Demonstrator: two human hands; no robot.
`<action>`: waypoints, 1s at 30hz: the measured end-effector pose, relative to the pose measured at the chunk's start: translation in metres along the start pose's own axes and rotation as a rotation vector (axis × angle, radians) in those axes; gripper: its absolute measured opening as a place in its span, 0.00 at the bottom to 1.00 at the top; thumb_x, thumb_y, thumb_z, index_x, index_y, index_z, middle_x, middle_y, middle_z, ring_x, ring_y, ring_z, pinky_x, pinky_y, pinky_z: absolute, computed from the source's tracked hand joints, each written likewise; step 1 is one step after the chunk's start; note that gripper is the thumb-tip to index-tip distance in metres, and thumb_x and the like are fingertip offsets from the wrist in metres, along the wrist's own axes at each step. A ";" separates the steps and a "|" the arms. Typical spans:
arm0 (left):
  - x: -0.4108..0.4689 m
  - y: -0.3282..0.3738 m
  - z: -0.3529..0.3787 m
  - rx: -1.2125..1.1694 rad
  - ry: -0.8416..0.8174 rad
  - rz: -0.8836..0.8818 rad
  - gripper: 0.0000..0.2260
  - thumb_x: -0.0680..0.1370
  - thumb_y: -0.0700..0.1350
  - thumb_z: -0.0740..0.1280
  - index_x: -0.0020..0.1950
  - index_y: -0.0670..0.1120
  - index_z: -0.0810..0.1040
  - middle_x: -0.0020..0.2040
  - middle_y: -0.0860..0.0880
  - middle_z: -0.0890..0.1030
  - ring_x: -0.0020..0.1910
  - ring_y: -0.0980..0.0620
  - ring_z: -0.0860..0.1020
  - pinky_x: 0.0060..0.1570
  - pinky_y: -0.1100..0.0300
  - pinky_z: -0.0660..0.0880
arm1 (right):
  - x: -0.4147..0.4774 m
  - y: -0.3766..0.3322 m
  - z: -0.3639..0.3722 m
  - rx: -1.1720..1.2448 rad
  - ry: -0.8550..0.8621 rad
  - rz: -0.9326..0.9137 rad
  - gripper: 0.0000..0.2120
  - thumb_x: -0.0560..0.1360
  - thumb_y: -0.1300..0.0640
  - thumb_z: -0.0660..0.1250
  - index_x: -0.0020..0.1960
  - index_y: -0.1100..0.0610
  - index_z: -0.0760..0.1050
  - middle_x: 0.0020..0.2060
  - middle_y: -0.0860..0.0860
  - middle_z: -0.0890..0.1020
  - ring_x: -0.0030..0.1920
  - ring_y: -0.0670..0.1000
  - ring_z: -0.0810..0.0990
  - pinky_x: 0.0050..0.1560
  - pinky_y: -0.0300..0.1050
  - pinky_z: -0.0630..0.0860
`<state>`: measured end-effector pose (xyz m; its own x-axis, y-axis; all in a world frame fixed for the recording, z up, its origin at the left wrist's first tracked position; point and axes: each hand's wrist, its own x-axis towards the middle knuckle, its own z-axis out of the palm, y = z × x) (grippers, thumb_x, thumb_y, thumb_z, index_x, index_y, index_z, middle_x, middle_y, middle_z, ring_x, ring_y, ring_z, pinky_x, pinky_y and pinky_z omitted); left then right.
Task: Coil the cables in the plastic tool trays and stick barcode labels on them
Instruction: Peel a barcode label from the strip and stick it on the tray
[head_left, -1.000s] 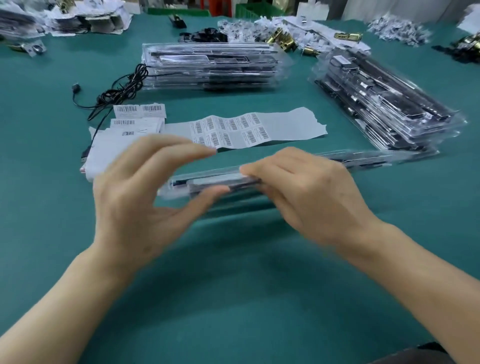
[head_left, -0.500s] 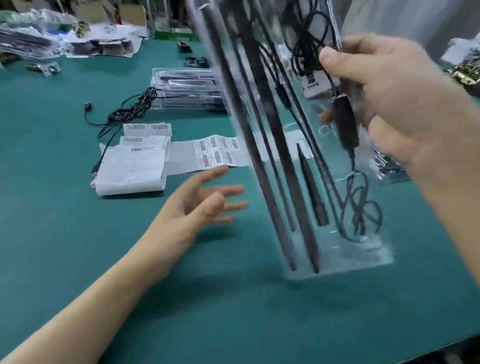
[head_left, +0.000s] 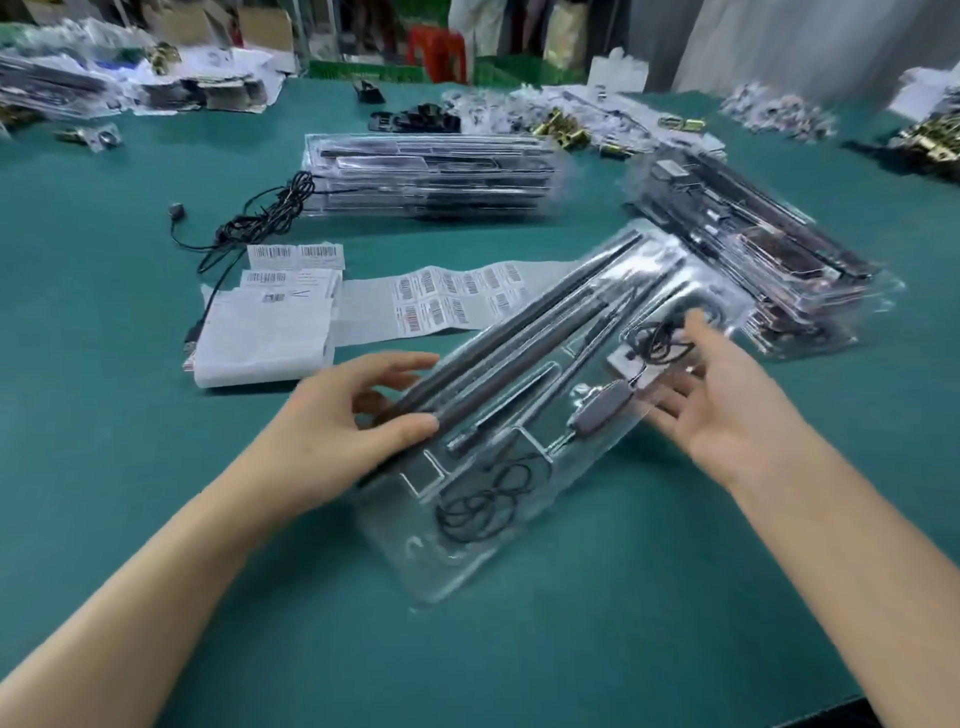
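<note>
A clear plastic tool tray (head_left: 457, 571) lies diagonally on the green table in front of me. It holds long black rods, a grey inline module and two coiled cables, one coiled cable (head_left: 480, 501) at its near end. My left hand (head_left: 353, 415) grips the tray's left edge, thumb on the rods. My right hand (head_left: 722, 400) is at the tray's right edge, palm up and fingers spread, holding nothing. A strip of barcode labels (head_left: 452, 301) lies just beyond the tray.
A pile of white label sheets (head_left: 265, 332) sits left of the strip, with a loose black cable (head_left: 260, 218) behind it. Stacks of filled trays stand at the back centre (head_left: 431, 176) and at the right (head_left: 753, 249). Bags and small parts clutter the far edge.
The tray stood upright in my right hand; it now lies flat on the table. My left hand has taken its left edge and my right hand has opened.
</note>
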<state>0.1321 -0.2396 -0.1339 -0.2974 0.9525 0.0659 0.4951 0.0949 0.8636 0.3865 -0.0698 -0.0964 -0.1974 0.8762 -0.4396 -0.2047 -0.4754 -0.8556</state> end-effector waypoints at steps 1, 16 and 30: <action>0.002 -0.003 -0.004 0.047 0.050 -0.007 0.17 0.74 0.55 0.77 0.62 0.64 0.80 0.56 0.61 0.84 0.53 0.58 0.83 0.59 0.57 0.78 | 0.001 0.003 -0.004 -0.008 -0.021 0.016 0.13 0.82 0.45 0.66 0.58 0.54 0.78 0.48 0.55 0.88 0.45 0.54 0.89 0.35 0.48 0.84; -0.006 0.004 0.013 0.731 -0.232 0.288 0.39 0.73 0.78 0.57 0.81 0.64 0.56 0.82 0.63 0.51 0.81 0.65 0.44 0.81 0.49 0.47 | 0.001 0.035 -0.037 0.095 0.003 0.117 0.13 0.87 0.55 0.57 0.62 0.64 0.72 0.53 0.65 0.82 0.47 0.62 0.87 0.35 0.50 0.85; 0.004 0.001 0.003 0.595 -0.344 0.290 0.34 0.78 0.68 0.65 0.81 0.62 0.58 0.82 0.65 0.50 0.80 0.65 0.42 0.82 0.52 0.44 | 0.011 -0.011 -0.014 -0.973 -0.166 -0.773 0.12 0.82 0.50 0.65 0.42 0.48 0.82 0.35 0.44 0.86 0.34 0.42 0.83 0.36 0.32 0.75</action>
<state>0.1339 -0.2347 -0.1347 0.1365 0.9906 0.0060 0.9019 -0.1268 0.4128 0.4003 -0.0539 -0.0962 -0.4745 0.8451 0.2461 0.4568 0.4754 -0.7519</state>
